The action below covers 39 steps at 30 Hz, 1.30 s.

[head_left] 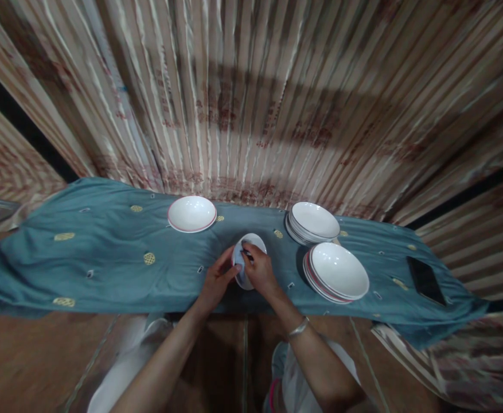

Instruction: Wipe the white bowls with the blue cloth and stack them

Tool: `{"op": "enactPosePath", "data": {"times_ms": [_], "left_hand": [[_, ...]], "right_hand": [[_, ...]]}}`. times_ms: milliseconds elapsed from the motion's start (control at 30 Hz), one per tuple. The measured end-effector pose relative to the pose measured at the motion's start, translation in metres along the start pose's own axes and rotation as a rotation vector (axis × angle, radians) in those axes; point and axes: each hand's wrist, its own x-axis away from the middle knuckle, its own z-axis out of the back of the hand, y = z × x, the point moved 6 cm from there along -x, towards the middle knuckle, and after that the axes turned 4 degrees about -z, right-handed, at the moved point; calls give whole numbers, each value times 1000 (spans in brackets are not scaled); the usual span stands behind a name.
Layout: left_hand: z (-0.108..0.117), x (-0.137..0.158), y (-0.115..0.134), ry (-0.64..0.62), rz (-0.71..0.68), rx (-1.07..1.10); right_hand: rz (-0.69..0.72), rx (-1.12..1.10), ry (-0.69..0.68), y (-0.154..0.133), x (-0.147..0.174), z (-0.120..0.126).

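Note:
Tilted above the middle of the table, a white plate point(256, 239) is held at its left edge by my left hand point(217, 280), thumb toward its face. My right hand point(260, 268) has its fingers closed around a light blue cloth point(238, 256), which it presses against the plate's inner face. Fingers and cloth cover much of the plate. Left of my hands, a single shallow white dish point(192, 213) with a red rim lies on the tablecloth. To the right stand two stacks: a farther stack of white plates point(314, 220) and a nearer stack of red-edged white plates point(339, 270).
A teal tablecloth point(117, 252) with yellow motifs covers the narrow table. A dark phone point(425, 280) lies near its right end. Patterned pleated curtain point(242, 115) hangs directly behind the table. Dark poles point(23, 117) slant at both sides.

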Motion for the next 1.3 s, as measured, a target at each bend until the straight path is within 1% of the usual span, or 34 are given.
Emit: {"op": "enactPosePath", "data": {"times_ms": [100, 200, 333, 433, 533, 600, 700, 800, 1000, 1167, 1300], "left_hand": [[0, 0, 0, -25, -5, -15], [1, 0, -2, -18, 21, -5], [2, 0, -4, 15, 42, 2], [1, 1, -2, 23, 50, 14], [0, 2, 1, 41, 54, 25], [0, 2, 3, 52, 54, 20], [0, 1, 3, 59, 57, 15], [1, 1, 2, 70, 61, 17], [2, 0, 1, 79, 63, 2], [0, 0, 0, 53, 58, -4], [0, 0, 1, 48, 60, -16]], "right_hand": [[69, 223, -62, -1, 1, -4], [99, 416, -131, 0, 4, -8], [99, 555, -240, 1, 10, -9], [40, 581, -331, 2, 14, -8], [-14, 555, -409, 2, 18, -6], [-10, 490, -455, 0, 20, -6], [29, 326, -495, -5, 21, -6], [54, 133, -467, -10, 20, -3], [19, -214, -277, -17, 13, 6], [-27, -271, -100, -13, 4, 10], [-32, -216, 9, -11, -5, 16]]}}
